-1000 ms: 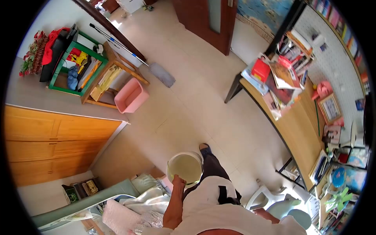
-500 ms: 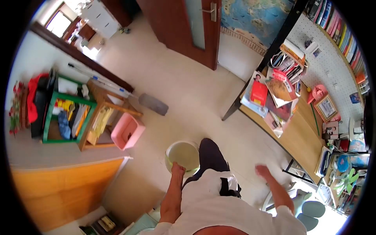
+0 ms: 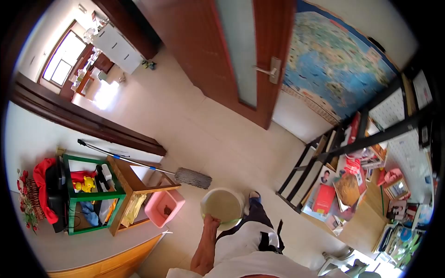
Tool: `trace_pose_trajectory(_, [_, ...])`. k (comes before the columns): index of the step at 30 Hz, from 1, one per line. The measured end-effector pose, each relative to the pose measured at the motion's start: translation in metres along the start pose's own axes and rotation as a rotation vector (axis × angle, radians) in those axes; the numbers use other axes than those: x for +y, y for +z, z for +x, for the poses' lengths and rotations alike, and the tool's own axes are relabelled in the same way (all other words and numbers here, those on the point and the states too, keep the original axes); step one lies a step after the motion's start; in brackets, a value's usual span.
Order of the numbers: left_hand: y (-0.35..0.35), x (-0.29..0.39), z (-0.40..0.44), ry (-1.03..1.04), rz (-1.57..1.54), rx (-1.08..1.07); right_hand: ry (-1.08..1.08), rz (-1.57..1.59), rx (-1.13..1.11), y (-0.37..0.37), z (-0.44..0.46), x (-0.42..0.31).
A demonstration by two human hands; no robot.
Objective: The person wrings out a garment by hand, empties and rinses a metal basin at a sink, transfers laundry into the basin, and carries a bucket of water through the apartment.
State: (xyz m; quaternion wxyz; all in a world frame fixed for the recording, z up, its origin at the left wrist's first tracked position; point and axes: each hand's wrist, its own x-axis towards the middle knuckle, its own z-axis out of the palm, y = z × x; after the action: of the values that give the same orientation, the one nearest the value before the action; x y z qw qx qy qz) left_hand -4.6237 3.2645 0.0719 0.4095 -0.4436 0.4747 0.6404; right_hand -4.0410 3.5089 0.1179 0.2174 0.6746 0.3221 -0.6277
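My left hand [image 3: 212, 222] is closed at the near rim of a pale bucket [image 3: 241, 204], where a green handle or edge shows. The bucket is upright beside my left leg, and its inside looks beige; whether it holds water I cannot tell. My right hand is out of view. Just beyond the bucket lies the grey fluffy head of a mop [image 3: 193, 178], its long pole leaning toward the wall on the left. A pink bin [image 3: 153, 214] with something small and dark inside stands left of the bucket.
On the left are a wooden shelf [image 3: 121, 178] and a green-framed shelf [image 3: 69, 204] with mixed items. A brown door [image 3: 271, 51] stands ajar ahead, with a doorway to another room beside it. To the right, a desk [image 3: 359, 227] carries books and papers.
I have stepped forward, and the view tilts up toward the door and the map. The bucket has come along in my left hand, closer to the mop. My right hand has left the view.
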Motion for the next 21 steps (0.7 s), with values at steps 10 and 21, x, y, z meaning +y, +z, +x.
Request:
trace_pose_trajectory(10, [0.165,0.112,0.079,0.028,0.015,0.108,-0.284,-0.022,0.053,0.06,0.007,-0.284])
trace_pose_trajectory(21, [0.325,0.282,0.116,-0.019,-0.166,0.261,0.172,-0.32,-0.14,0.105,0.056,-0.546])
